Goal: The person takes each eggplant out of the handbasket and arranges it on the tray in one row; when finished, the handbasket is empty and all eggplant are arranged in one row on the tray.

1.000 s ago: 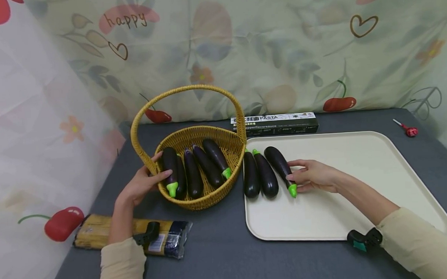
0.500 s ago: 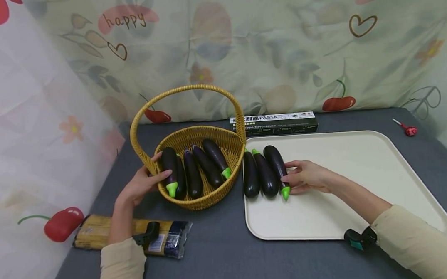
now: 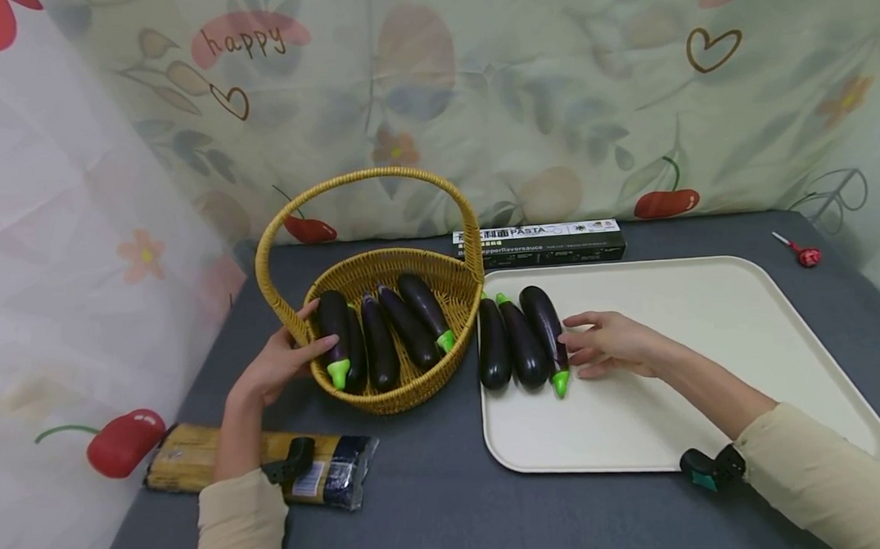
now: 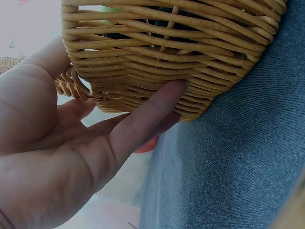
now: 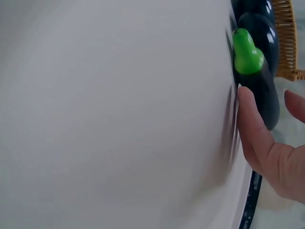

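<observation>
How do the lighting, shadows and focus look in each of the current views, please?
Head: fairly even light, with soft highlights on the eggplants; left wrist: basket weave clear, a beige patch blurred at lower right; right wrist: soft shadows on the tray beside the right hand.

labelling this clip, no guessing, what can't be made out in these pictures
Head: the middle of the yellow, dark-ended packet, behind the left forearm.
Head: part of the second glossy dark-purple eggplant from left in the tan wicker basket, behind the leftmost eggplant.
Head: small print on the long black box, too tiny.
Left wrist: most basket contents, behind the woven wall.
Right wrist: part of the right hand, past the right edge.
</observation>
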Demonstrator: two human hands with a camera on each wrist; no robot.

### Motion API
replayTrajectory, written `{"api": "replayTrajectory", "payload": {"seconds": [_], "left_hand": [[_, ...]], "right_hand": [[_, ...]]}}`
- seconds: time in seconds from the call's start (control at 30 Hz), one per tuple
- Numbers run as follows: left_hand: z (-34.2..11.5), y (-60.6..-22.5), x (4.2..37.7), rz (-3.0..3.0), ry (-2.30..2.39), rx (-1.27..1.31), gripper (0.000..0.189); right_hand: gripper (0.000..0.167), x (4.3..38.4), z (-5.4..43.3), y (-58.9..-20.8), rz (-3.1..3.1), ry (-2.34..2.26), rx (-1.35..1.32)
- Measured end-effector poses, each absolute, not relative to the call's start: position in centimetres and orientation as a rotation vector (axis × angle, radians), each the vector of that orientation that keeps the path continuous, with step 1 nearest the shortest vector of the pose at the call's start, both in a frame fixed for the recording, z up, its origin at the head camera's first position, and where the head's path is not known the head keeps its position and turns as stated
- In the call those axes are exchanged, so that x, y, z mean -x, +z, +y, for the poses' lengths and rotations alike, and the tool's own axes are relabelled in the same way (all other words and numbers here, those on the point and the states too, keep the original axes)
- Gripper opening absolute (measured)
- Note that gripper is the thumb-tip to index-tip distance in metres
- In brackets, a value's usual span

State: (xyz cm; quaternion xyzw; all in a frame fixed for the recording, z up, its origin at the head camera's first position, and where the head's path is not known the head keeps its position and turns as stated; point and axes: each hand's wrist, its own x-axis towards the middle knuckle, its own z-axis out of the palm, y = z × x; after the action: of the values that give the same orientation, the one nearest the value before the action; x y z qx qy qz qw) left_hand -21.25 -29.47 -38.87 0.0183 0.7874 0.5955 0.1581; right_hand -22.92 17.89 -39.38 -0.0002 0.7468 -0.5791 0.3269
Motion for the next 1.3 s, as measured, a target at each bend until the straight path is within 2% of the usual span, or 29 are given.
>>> {"api": "replayTrajectory", "payload": {"seconds": [0.33,0.6,0.9,1.3], "left_hand": [[-29.5,-38.6,21.2,2.260,1.702,-0.047,0.081],[-29.5,-38.3,21.2,2.278,1.693,-0.041,0.081],[-29.4,-38.0,21.0,2.285,1.683,-0.029,0.080],[-29.4,-38.4,20.9,2.270,1.693,-0.015,0.082]], "right_hand": [[0.064,24.1,19.2,-36.6,2.028,-1.481,0.081],[0.060,24.7,18.0,-34.0,2.047,-1.542,0.172],[0.053,25.3,14.8,-33.5,1.923,-1.604,0.280],[0.048,25.3,8.0,-33.3,1.644,-1.662,0.324]]}}
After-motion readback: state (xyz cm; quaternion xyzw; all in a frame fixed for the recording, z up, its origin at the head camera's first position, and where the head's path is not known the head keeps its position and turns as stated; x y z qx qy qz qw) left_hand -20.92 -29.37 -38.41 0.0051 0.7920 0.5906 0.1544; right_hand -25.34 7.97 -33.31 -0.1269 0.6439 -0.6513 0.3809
